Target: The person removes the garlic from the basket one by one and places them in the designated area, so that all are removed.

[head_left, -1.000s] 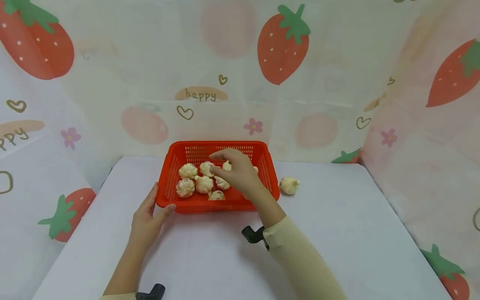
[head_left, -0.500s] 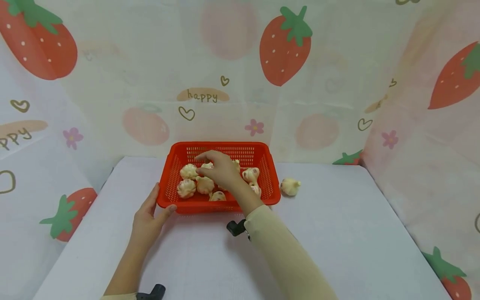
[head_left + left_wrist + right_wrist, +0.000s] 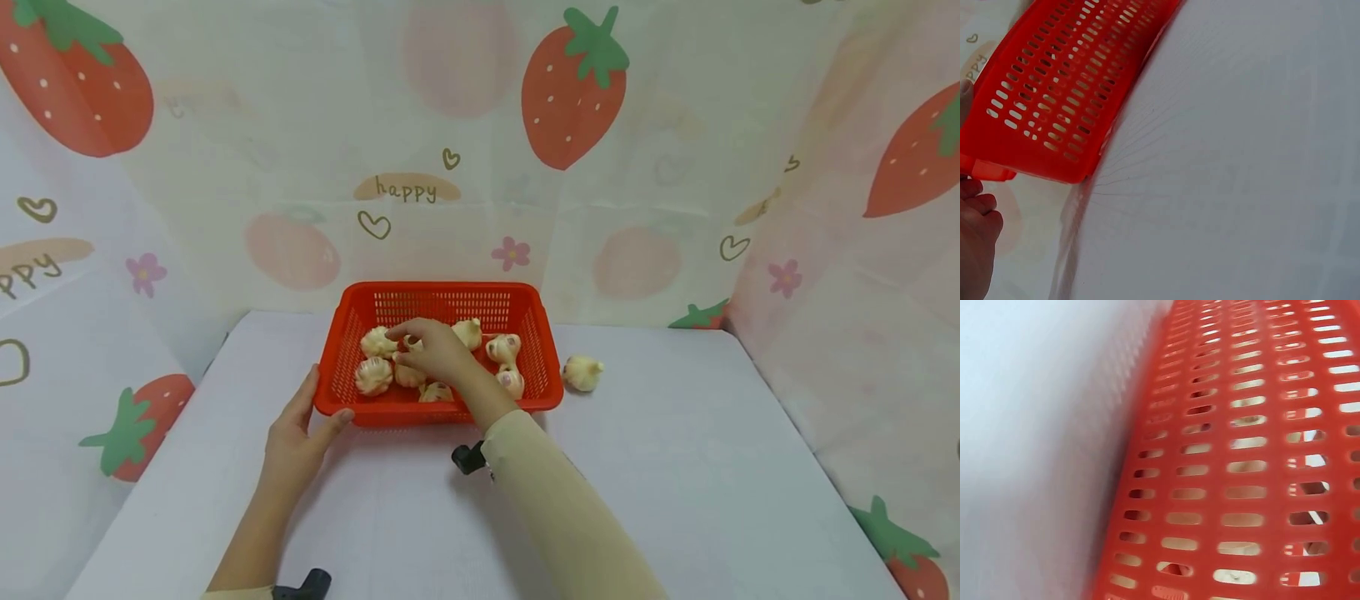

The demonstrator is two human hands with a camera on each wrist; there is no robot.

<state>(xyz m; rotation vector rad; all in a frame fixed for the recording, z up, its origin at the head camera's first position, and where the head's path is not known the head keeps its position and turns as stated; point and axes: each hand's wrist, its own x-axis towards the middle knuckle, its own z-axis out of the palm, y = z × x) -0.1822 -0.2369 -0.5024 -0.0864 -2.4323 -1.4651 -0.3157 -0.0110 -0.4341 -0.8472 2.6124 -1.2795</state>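
The thumb and index finger of the right hand (image 3: 437,354) stand apart, curved about a garlic bulb (image 3: 411,342) in the left half of the basket. Whether they press on it I cannot tell: the other fingers are hidden, and the right wrist view shows slotted plastic but no fingertips. A second ago this hand was higher and farther right; now it has moved left and dipped among the garlic. The work seems to have passed from reaching over the bulbs to handling one where it sits, and nothing looks lifted.

Close by the index fingertip lies a second bulb (image 3: 377,342), with a third bulb (image 3: 373,377) nearer the person. The hand's shift also uncovers a pair of bulbs (image 3: 507,365) at the right end, largely hidden a second ago.

Around them all is the red basket (image 3: 420,410). The left hand (image 3: 291,446) grips its near left corner, thumb on the near side, fingers along the left side; this hold is unchanged, so the basket stays steady.

Beyond the right wall, just beside it, one loose bulb (image 3: 582,373) sits on the white table (image 3: 675,433), unmoved. Behind hangs a strawberry-print cloth (image 3: 315,125).
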